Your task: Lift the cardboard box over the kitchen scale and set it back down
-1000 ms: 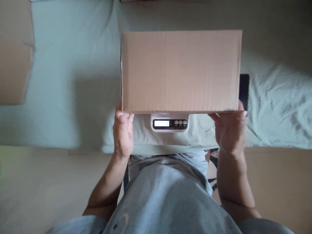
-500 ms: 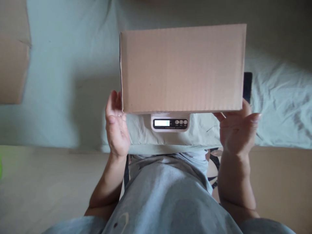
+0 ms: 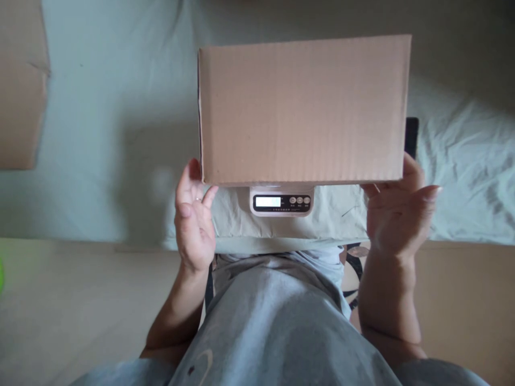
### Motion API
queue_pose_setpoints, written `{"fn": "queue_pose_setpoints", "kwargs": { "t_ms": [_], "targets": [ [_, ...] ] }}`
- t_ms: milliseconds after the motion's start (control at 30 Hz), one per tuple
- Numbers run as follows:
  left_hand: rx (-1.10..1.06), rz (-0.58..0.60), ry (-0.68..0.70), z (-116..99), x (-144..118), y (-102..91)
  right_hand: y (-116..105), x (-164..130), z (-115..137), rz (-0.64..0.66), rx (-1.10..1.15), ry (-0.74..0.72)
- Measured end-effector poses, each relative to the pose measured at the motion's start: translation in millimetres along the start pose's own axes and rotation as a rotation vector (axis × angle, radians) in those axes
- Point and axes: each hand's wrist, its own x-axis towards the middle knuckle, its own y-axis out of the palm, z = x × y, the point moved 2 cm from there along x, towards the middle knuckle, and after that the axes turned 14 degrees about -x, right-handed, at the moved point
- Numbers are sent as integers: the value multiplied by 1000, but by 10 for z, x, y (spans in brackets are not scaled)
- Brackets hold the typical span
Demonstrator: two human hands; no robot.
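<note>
A closed cardboard box [image 3: 303, 110] sits over a small white digital scale [image 3: 281, 202], whose front panel with a lit display and round buttons sticks out below the box's near edge. The digits are too washed out to read. At the box's near left corner is my left hand [image 3: 195, 220], palm up with its fingers apart; a ring shows on one finger. My right hand [image 3: 396, 214] is by the near right corner, thumb spread away, with some fingertips hidden behind the box. Whether either hand still touches the cardboard I cannot tell.
A pale green cloth [image 3: 88, 145] covers the work surface, wrinkled at right. Another piece of cardboard [image 3: 20, 102] lies at the far left. A dark flat object [image 3: 411, 136] peeks out behind the box's right side. Something bright green [image 3: 1, 274] shows at the left edge.
My left hand has drawn slightly back toward me and its fingers have spread. My right hand has shifted a little right. The box's right end has moved slightly right and away.
</note>
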Motion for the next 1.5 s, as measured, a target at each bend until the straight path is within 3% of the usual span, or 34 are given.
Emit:
{"fn": "queue_pose_setpoints", "kwargs": {
  "t_ms": [200,300,467,567,733,967,1100,1233,1367,1500],
  "targets": [
    [7,27,27,72,-70,56,138,-15,-35,-3,40,-88],
    [14,30,44,17,8,164,204,42,87,14,55,-121],
    [-37,101,135,-179,473,365,282,404,439,80,136,-214],
    [-14,213,135,-161,885,449,365,736,497,110,138,-207],
    [11,184,118,168,1373,435,527,1128,267,111,82,-89],
    [53,92,-5,622,1490,211,572,1200,-213,159,42,-12],
    [55,131,-31,730,1508,119,574,1181,-261,180,-73,-44],
    [-25,59,-57,779,1504,54,511,1249,-332,189,-126,-13],
    [-109,-47,-142,843,1585,-72,310,1482,-736,222,18,104],
    [-266,-151,-341,853,1751,-226,173,1647,-980,231,118,124]
  ]
}}
